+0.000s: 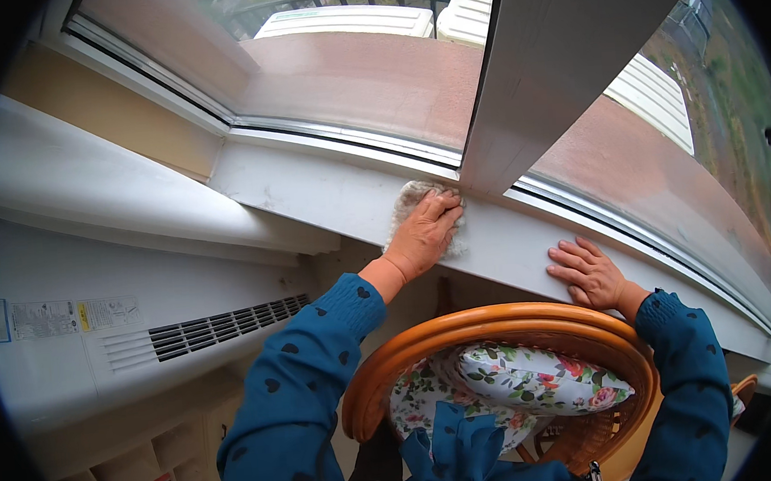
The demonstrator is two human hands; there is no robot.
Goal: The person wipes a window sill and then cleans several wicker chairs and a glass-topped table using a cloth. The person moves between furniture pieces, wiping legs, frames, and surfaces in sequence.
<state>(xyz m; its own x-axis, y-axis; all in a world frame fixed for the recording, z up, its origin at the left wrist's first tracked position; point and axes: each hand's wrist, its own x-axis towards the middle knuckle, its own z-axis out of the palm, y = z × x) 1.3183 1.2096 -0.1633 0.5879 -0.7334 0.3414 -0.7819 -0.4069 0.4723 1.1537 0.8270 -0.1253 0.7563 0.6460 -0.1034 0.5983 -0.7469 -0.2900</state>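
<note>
My left hand (427,233) presses a whitish, fluffy cleaning cloth (404,202) down on the white window sill (329,201). The cloth sits by the foot of the wide window mullion (534,62), and part of it is hidden under my palm. Farther right, my right hand (587,273) rests on the same sill with its fingers spread and nothing in it. Faint grey marks show on the sill's left part. Behind the sill run the white frame (345,143) and glass of the window.
Below the sill stands a rattan chair (498,320) with a floral cushion (542,377). A white air conditioner (139,271) with a vent grille (230,325) juts in on the left. Shelves (126,470) are at lower left. Outside are white outdoor units (347,23) and a railing.
</note>
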